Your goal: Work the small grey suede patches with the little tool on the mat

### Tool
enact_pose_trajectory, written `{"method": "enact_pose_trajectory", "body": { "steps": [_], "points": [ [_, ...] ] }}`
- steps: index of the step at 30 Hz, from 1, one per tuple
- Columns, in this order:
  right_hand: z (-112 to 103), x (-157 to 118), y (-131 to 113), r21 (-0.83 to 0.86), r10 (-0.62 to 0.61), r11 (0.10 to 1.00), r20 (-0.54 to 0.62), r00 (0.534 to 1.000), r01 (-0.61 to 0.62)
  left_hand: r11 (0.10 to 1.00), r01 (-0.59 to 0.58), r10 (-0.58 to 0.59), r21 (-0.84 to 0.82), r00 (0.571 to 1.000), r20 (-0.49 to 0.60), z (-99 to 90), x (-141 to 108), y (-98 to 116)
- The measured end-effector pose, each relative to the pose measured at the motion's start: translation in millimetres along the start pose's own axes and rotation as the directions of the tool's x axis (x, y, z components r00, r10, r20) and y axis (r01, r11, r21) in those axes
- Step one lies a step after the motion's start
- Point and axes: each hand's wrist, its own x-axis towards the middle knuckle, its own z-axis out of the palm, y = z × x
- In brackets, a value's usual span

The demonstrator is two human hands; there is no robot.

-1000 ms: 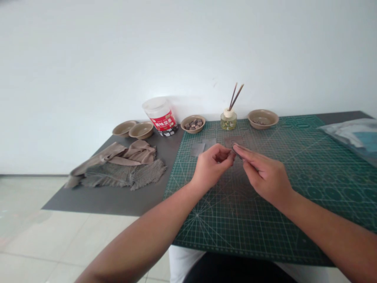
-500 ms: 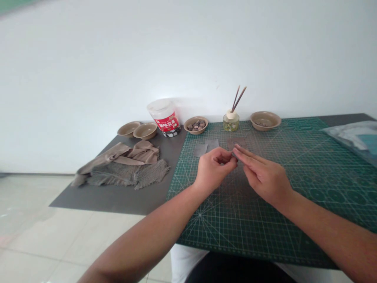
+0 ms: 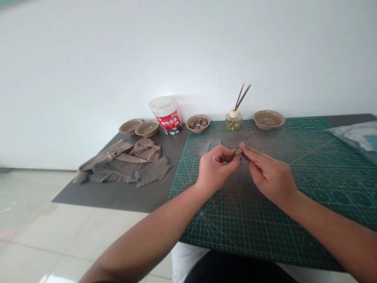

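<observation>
**Both hands pinch a small grey-brown piece above a green cutting mat**

The left hand [image 3: 213,171] and the right hand [image 3: 269,173] come together over the middle of the green gridded cutting mat [image 3: 235,232], and the small flat grey-brown piece [image 3: 238,151] sits between their fingertips. The left hand is curled, its thumb and fingers closed on the piece. The right hand's straighter fingers [image 3: 256,156] press on it from the other side, so both grips are closed. Its material is too small to tell.

Just beyond the fingertips, near the mat's far edge, lie a brownish flat square [image 3: 238,142] and two grey flat squares [image 3: 202,148] [image 3: 214,142]. Along that edge stand a tan bowl of dark chunks [image 3: 198,123], a glass reed diffuser bottle [image 3: 233,120] with two dark reeds [image 3: 243,92], and a second tan bowl [image 3: 268,119]. A clear plastic bag [image 3: 353,135] lies at the mat's right edge.

Left of the mat, on the dark grey desk [image 3: 118,196], a crumpled taupe cloth [image 3: 123,167] lies near the front. Behind it, at the desk's far edge, stand two more tan bowls [image 3: 138,127] and a white tub with a red label [image 3: 166,114].
</observation>
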Motion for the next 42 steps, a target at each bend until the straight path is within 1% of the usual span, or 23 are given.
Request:
{"method": "enact_pose_trajectory", "body": {
  "steps": [4, 5, 7, 9, 11, 17, 20, 23, 27, 31, 36, 38, 39, 41, 42],
  "points": [
    [-0.8, -0.7, -2.0, -0.011, 0.037, 0.999, -0.068, 0.997, -0.037, 0.999, -0.018, 0.019, 0.051, 0.999, -0.030, -0.5, 1.2, 0.5],
    [-1.6, -0.8, -3.3, -0.009, 0.038, 0.999, -0.068, 0.997, -0.038, 0.998, -0.013, 0.015, 0.058, 0.999, -0.030, -0.7, 1.7, 0.8],
    [-3.4, -0.9, -6.0, 0.000, 0.005, 1.000, -0.028, 1.000, -0.005, 0.997, -0.010, 0.012, 0.072, 1.000, -0.020, -1.3, 2.6, 1.7],
    [-4.9, -1.1, -7.6, 0.010, -0.047, 0.999, 0.043, 0.998, 0.047, 0.995, -0.024, 0.025, 0.095, 1.000, -0.014, -1.9, 2.9, 2.8],
    [-5.8, -1.2, -7.7, 0.011, -0.071, 0.997, 0.085, 0.994, 0.070, 0.993, -0.036, 0.037, 0.109, 0.999, -0.006, -2.6, 2.4, 3.5],
    [-5.8, -0.9, -5.0, -0.008, -0.115, 0.993, 0.094, 0.989, 0.116, 0.985, -0.069, 0.067, 0.157, 0.998, 0.023, -4.2, 0.2, 1.4],
    [-5.6, -0.5, -3.7, -0.013, -0.121, 0.992, 0.070, 0.990, 0.122, 0.986, -0.075, 0.072, 0.146, 0.997, 0.028, -4.0, 0.0, -0.1],
    [-6.2, -0.9, -3.2, -0.017, -0.154, 0.988, 0.077, 0.985, 0.155, 0.990, -0.071, 0.068, 0.124, 0.997, 0.033, -2.9, -0.2, -0.4],
    [-6.9, -2.1, -3.8, -0.025, -0.100, 0.994, 0.054, 0.994, 0.102, 0.997, -0.040, 0.038, 0.067, 0.999, 0.034, -2.2, -0.4, 0.4],
    [-6.0, -1.7, -3.5, -0.034, -0.148, 0.988, 0.082, 0.986, 0.151, 0.995, -0.034, 0.032, 0.097, 0.999, 0.023, -3.4, 0.7, 1.2],
    [-6.2, -1.0, -5.8, -0.022, -0.137, 0.990, 0.077, 0.988, 0.139, 0.989, -0.051, 0.049, 0.136, 0.999, 0.020, -3.9, 1.1, 1.8],
    [-6.1, -1.3, -7.5, 0.030, -0.107, 0.994, 0.076, 0.991, 0.105, 0.986, -0.061, 0.060, 0.155, 0.998, 0.011, -4.0, 0.9, 1.5],
    [-5.6, -1.5, -7.8, 0.074, -0.057, 0.996, 0.071, 0.996, 0.052, 0.987, -0.059, 0.058, 0.149, 0.998, 0.010, -4.0, 0.9, 1.2],
    [-3.5, -1.7, -6.0, 0.178, 0.096, 0.978, 0.081, 0.992, -0.109, 0.994, -0.042, 0.040, 0.104, 0.999, 0.018, -4.1, 1.2, 0.6],
    [-2.1, -1.6, -3.8, 0.220, 0.174, 0.956, 0.100, 0.980, -0.192, 0.997, -0.030, 0.028, 0.075, 0.999, 0.022, -4.0, 1.7, 0.2]
  ]
}}
